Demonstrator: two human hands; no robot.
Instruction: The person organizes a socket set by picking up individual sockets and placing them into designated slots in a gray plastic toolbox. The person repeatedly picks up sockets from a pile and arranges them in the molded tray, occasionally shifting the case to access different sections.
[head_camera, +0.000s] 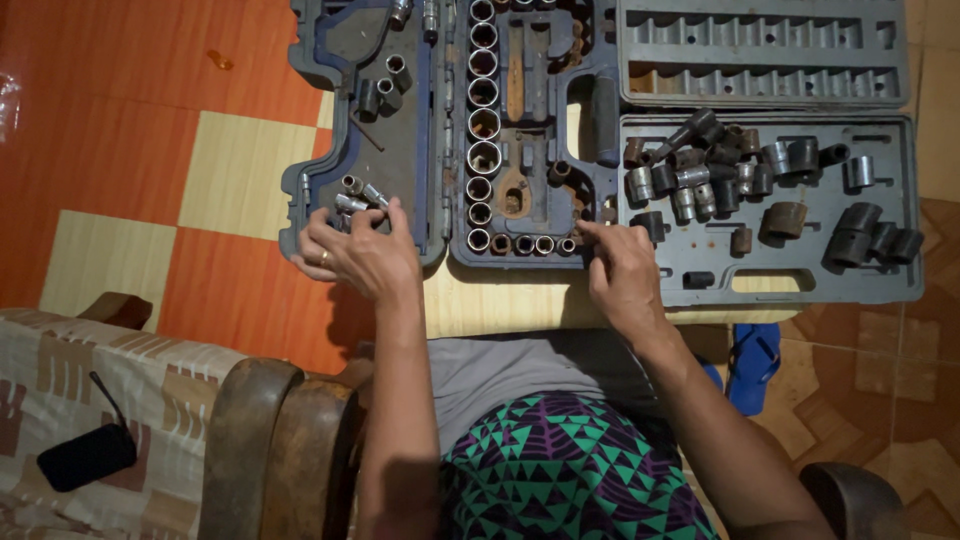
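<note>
Orange-and-cream tiled floor (150, 130) (dim room)

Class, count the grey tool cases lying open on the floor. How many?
2: one case at the centre-left, under both hands, and one case on the right holding loose sockets. More may lie beyond the frame.

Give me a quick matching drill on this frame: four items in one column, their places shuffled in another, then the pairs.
Items:
1. left hand
2. right hand
3. blue sandal
4. black handset

Places:
A. on the patterned cushion, bottom left
B. on loose sockets in the left tray's bottom corner
C. on the floor below the right-hand tray
D. fingertip at the end of the bottom socket row in the middle tray

Pairs: 1-B, 2-D, 3-C, 4-A
</note>
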